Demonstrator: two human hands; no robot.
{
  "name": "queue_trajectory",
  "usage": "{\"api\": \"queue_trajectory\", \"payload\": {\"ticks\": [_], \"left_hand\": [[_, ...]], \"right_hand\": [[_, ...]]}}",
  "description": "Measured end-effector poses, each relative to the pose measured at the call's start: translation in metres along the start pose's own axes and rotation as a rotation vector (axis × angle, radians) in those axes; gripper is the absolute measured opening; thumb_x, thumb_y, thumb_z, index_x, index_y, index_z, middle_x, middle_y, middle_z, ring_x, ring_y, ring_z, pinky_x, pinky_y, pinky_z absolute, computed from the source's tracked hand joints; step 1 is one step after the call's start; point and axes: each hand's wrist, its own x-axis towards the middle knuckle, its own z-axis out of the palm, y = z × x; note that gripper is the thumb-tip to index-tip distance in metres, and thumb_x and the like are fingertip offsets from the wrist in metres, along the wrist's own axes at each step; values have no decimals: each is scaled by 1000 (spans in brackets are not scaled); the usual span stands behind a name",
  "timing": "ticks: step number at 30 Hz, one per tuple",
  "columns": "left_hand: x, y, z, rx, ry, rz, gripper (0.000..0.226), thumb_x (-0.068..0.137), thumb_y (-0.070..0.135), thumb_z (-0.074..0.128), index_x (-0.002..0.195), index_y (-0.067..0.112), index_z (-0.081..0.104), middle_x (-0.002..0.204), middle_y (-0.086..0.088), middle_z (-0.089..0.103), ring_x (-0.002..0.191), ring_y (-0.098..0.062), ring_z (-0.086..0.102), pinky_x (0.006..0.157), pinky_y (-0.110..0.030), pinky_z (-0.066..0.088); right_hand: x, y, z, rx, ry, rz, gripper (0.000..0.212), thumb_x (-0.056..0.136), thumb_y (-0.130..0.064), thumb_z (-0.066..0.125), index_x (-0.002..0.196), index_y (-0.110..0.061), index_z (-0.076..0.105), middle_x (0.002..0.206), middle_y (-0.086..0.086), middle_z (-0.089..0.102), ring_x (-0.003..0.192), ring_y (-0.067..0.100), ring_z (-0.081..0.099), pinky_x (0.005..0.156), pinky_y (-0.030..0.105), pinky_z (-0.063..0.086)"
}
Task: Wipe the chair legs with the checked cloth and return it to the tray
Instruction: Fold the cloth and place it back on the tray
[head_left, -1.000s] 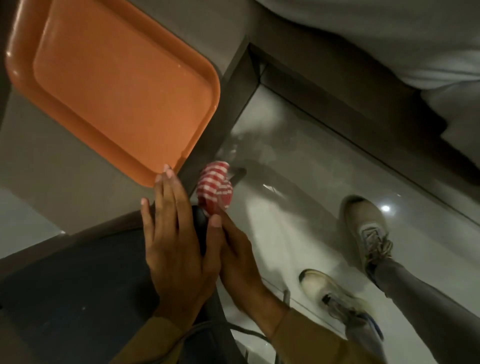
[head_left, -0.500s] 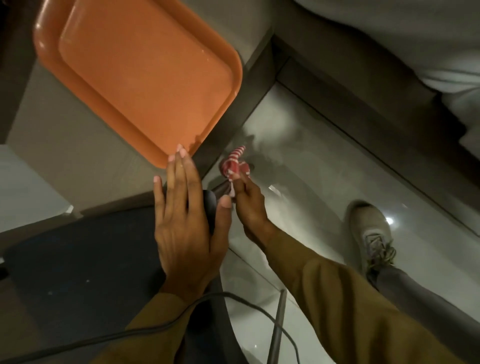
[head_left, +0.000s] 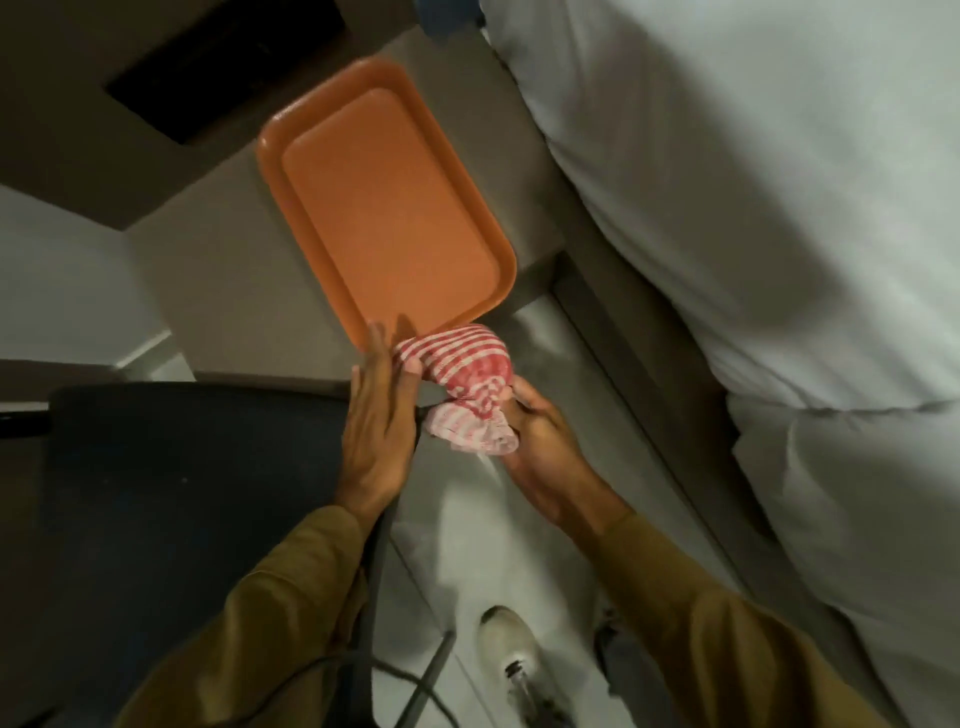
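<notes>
The red-and-white checked cloth (head_left: 465, 387) is bunched up just below the near corner of the orange tray (head_left: 384, 208), which lies bare on a grey table (head_left: 208, 291). My right hand (head_left: 540, 441) grips the cloth from its lower right side. My left hand (head_left: 376, 421) rests flat, fingers together, on the right edge of the dark chair (head_left: 182, 499); its thumb touches the cloth. A thin chair leg (head_left: 431, 670) shows low down on the floor. The other legs are hidden under the seat.
A white bed (head_left: 753, 208) fills the right side, with a dark base along the floor. My light shoe (head_left: 511, 654) stands on the glossy pale floor (head_left: 519, 519). A dark cable loops by the chair leg.
My right hand has come up from low beside the chair, bringing the cloth up next to the tray's corner. The view has swung so the tray sits centre and the bed fills the right.
</notes>
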Motion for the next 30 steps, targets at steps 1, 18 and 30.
{"api": "queue_trajectory", "payload": {"ticks": [1,18,30], "left_hand": [[-2,12,1,-168,70,-74,72,110,67,28,174,43,7,181,23,13,162,6,11,137,-29,6],[12,84,-23,-612,290,-172,71,100,5,73,161,29,47,154,-7,59,137,-24,64,105,-27,63],[90,41,-14,-332,446,-34,52,110,5,57,161,15,52,150,-4,34,132,0,47,108,9,35]], "right_hand": [[-4,-17,-1,36,-29,26,38,107,3,40,142,4,55,126,19,73,114,35,72,105,50,57],[32,-166,53,-916,-221,-330,36,105,-23,61,139,-12,58,120,-6,75,101,4,78,85,21,63],[129,-140,92,-1060,-123,-582,46,109,-18,52,154,-14,41,146,6,59,110,-1,62,80,-12,40]]}}
